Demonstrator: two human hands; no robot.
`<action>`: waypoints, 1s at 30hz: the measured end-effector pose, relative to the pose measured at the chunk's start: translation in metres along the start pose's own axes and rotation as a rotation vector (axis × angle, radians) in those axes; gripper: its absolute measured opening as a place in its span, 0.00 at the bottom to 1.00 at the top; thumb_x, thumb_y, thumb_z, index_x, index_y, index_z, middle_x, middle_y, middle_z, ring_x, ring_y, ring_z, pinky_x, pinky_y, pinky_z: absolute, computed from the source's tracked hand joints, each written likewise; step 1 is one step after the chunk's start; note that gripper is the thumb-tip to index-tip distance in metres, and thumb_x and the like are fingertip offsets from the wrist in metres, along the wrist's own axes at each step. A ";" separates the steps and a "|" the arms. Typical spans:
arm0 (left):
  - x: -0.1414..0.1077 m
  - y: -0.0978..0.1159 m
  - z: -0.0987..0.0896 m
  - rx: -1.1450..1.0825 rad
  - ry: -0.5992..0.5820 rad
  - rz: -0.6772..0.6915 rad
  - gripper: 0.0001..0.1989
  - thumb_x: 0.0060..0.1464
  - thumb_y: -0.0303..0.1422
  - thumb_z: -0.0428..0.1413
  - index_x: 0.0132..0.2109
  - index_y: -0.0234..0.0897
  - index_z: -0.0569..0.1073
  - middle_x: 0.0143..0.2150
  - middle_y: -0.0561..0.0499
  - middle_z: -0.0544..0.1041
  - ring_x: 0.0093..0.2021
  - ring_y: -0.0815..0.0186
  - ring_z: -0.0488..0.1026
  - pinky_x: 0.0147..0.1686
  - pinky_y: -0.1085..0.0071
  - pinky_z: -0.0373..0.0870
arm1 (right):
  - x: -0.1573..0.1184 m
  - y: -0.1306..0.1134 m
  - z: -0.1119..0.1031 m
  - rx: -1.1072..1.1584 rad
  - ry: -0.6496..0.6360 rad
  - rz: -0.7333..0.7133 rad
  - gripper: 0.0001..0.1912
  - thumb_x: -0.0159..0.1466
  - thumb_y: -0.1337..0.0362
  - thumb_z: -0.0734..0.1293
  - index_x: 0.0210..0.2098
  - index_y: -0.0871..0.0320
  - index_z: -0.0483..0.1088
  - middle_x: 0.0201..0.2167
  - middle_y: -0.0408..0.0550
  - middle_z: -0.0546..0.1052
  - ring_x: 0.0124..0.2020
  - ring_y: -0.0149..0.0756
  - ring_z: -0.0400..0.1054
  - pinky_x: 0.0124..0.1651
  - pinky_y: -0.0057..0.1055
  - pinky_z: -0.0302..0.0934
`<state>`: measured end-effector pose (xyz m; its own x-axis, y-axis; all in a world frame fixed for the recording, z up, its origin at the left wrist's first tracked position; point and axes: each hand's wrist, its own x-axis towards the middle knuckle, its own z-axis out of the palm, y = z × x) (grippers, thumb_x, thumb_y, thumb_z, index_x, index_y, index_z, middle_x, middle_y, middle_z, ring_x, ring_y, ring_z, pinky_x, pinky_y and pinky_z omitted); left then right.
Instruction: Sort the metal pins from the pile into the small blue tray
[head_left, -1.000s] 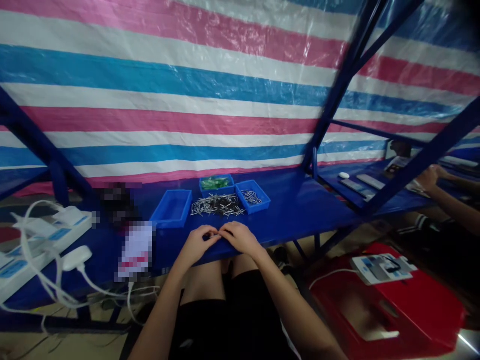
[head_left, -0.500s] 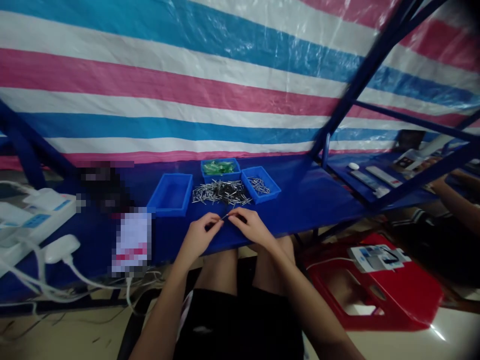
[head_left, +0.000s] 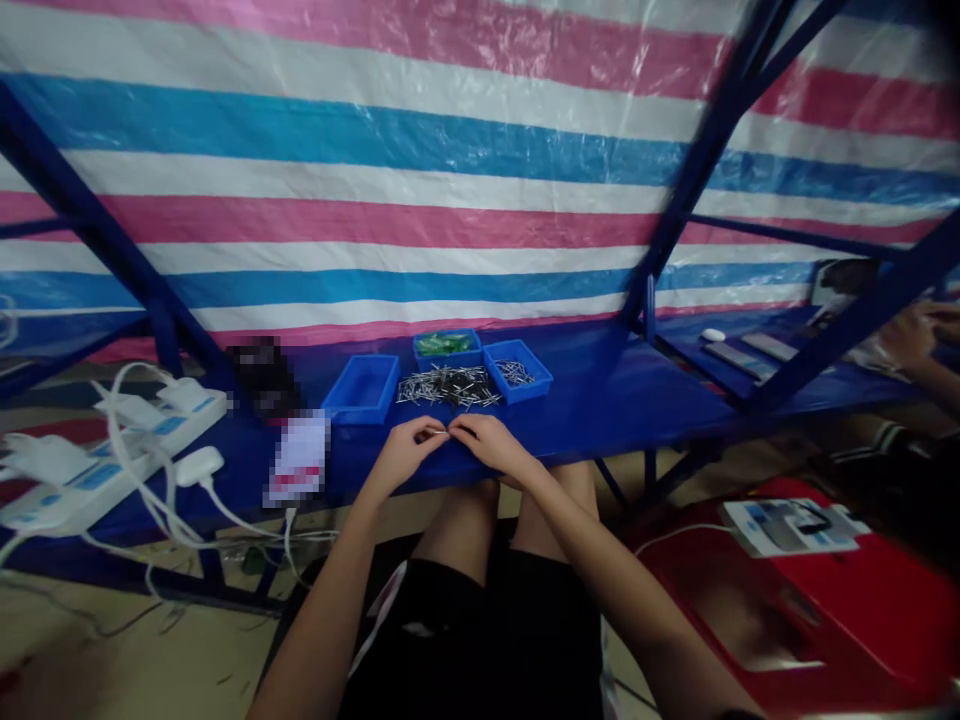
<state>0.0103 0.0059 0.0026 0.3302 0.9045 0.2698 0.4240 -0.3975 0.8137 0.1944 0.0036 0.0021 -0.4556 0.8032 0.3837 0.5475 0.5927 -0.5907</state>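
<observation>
My left hand (head_left: 409,450) is closed in a pinch over the front of the blue table, and my right hand (head_left: 487,440) pinches close against it. Between the fingertips shows a thin metal pin (head_left: 441,433), mostly covered by the fingers. Just beyond my hands lies a loose pile of silver pins (head_left: 421,387), with dark, thin pieces (head_left: 459,385) mixed in at its middle. To the right of the pile, a blue tray (head_left: 546,383) holds more silver pins. Another blue tray (head_left: 361,390) at the left has nothing in it. A third tray (head_left: 450,343) behind holds green pieces.
White power strips (head_left: 112,465) with plugs and cables lie on the table's left, near a blurred-out pale object (head_left: 298,458). Blue metal frame posts (head_left: 679,215) rise at both sides. A red stool (head_left: 862,600) with a power strip stands right; another person's hand (head_left: 907,335) is beyond.
The camera view has tilted up and shifted left. My hands have come closer together at the fingertips, still pinching the small pin.
</observation>
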 end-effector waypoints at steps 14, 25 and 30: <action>0.001 0.009 0.001 -0.106 -0.016 -0.013 0.14 0.49 0.42 0.54 0.36 0.35 0.69 0.32 0.48 0.76 0.36 0.63 0.73 0.39 0.68 0.68 | -0.009 -0.005 -0.005 0.110 0.125 0.045 0.13 0.65 0.58 0.57 0.41 0.55 0.69 0.37 0.45 0.75 0.38 0.31 0.69 0.41 0.25 0.57; -0.001 0.002 -0.001 0.015 -0.104 0.089 0.14 0.49 0.41 0.53 0.35 0.34 0.75 0.31 0.49 0.76 0.31 0.64 0.71 0.33 0.71 0.66 | -0.009 -0.005 0.003 -0.007 0.076 0.040 0.10 0.64 0.62 0.58 0.36 0.56 0.70 0.34 0.44 0.75 0.35 0.30 0.67 0.39 0.24 0.56; -0.003 0.006 -0.002 -0.060 -0.045 0.107 0.14 0.49 0.41 0.53 0.34 0.34 0.74 0.32 0.48 0.76 0.33 0.63 0.72 0.36 0.70 0.67 | -0.008 -0.005 0.006 -0.045 0.028 0.025 0.10 0.63 0.62 0.59 0.37 0.56 0.70 0.34 0.44 0.75 0.35 0.31 0.67 0.40 0.25 0.56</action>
<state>0.0097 0.0017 0.0078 0.4093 0.8490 0.3341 0.3333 -0.4800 0.8115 0.1915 -0.0065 -0.0021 -0.4221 0.8188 0.3892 0.5900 0.5740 -0.5678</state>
